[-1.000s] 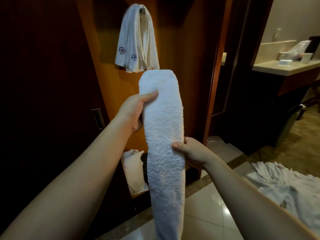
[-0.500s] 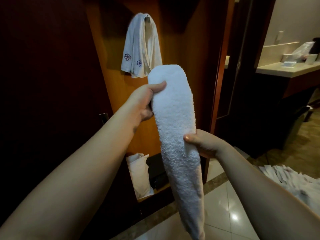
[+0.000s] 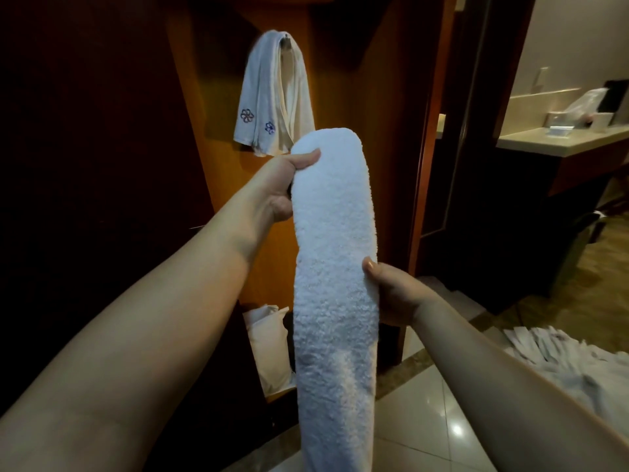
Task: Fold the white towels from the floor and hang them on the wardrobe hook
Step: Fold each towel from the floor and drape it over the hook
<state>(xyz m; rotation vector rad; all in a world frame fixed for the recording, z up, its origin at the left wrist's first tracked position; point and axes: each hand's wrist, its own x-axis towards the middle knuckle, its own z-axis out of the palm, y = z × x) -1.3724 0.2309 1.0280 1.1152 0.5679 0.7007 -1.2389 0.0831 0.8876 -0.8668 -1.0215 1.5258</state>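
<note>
Straight ahead in the head-camera view, a long white terry towel folded into a narrow strip is held up lengthwise in front of an open wooden wardrobe. Its rounded top end sits just below a white towel with small embroidered flowers that is already draped over a dark metal hook on the wardrobe's back panel — the two towels appear apart, the held one nearer the camera.

The left hand grips the strip near its top from the left edge, thumb curled over the front face and the other fingers hidden behind the cloth. The right hand grips the strip about halfway down from the right edge, thumb pressed on the front, the remaining fingers wrapped out of sight behind. Below the right hand the towel hangs down past the bottom of the picture.

Both bare forearms reach in from the lower corners. Low in the wardrobe, behind the towel, stands a pale cloth bag. On the glossy tiled floor at the lower right lies a rumpled heap of white towels. Farther right, a pale countertop carries a few small items — too dim to identify.
</note>
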